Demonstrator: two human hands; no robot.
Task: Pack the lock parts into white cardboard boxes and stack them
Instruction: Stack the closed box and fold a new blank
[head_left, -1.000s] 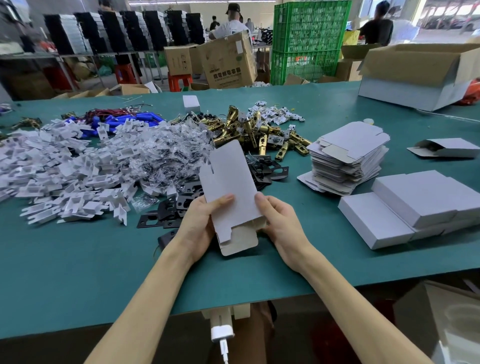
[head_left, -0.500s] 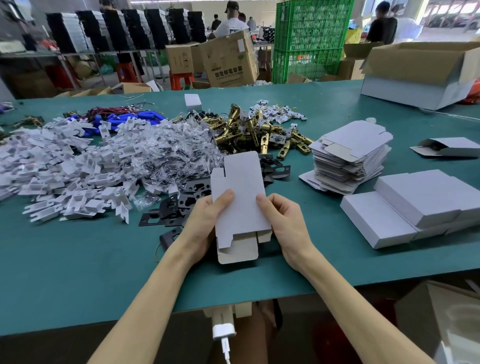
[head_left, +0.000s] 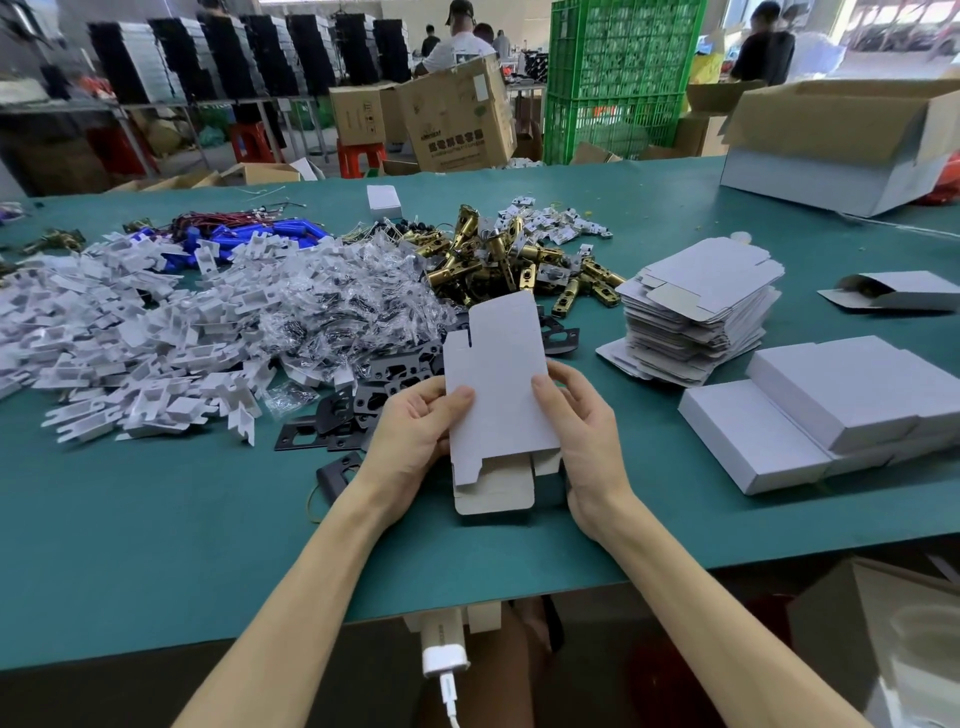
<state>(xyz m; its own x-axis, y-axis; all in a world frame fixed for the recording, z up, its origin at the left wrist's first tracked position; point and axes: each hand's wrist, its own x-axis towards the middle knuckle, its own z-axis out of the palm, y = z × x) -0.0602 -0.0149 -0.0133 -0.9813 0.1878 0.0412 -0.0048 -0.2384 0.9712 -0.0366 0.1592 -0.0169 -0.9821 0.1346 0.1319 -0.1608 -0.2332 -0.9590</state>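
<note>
Green work table (head_left: 156, 545) in a workshop. Near centre, the left hand (head_left: 415, 441) and right hand (head_left: 587, 441) each grasp a side edge of a partly folded white cardboard box (head_left: 498, 384), thumbs on its upper face, near flap open. Beyond it lie brass latches (head_left: 498, 254) and black plates (head_left: 363, 410). To the right are a stack of flat blanks (head_left: 701, 306) and closed white boxes (head_left: 831, 410).

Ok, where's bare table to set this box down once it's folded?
Widest bare patch: near-left table, between the white plastic pile and the front edge. A narrower strip lies between the right hand and the finished white boxes. Crowded: everything behind the carton, black plates and brass latches.
</note>
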